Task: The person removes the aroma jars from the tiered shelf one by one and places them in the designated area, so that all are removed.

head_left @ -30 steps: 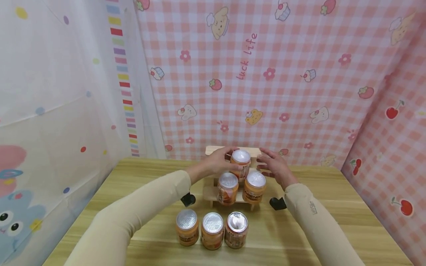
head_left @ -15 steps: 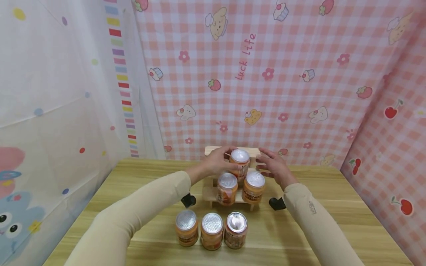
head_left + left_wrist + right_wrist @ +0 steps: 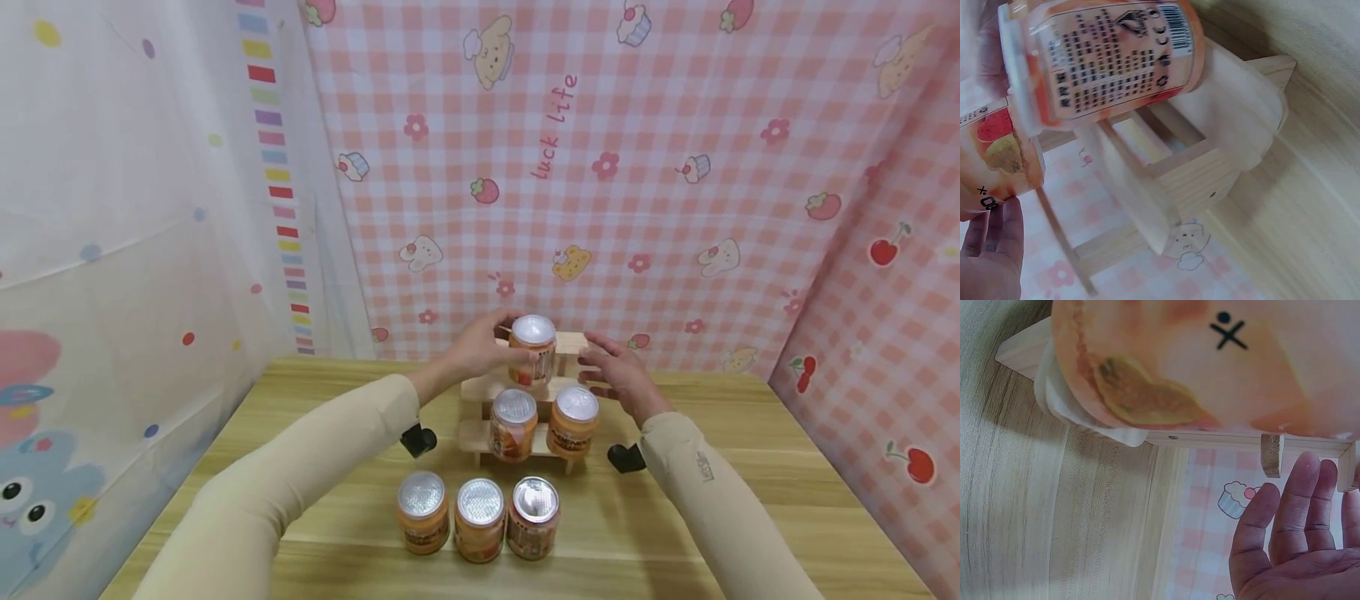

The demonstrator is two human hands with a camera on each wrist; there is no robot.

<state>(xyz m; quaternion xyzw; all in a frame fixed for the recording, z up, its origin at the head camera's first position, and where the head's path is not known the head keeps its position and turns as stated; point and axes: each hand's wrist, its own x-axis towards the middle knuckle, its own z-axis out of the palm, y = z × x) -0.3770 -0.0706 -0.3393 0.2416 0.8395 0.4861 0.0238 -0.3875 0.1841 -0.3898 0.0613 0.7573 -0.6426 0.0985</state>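
Observation:
My left hand grips an orange can with a silver lid, upright at the upper steps of a small wooden stepped rack. In the left wrist view, fingers curl around that can. Two similar cans stand on the lowest step: a left can and a right can. My right hand is beside the rack's right end, fingers extended and holding nothing. In the right wrist view its fingers are spread near the wooden frame; whether they touch it I cannot tell.
Three more orange cans, a left one, a middle one and a right one, stand in a row on the wooden table before the rack. A pink checked cloth hangs close behind.
My left hand has raised the can from the middle step and shifted it slightly left and back. My right hand and the other cans have stayed in place.

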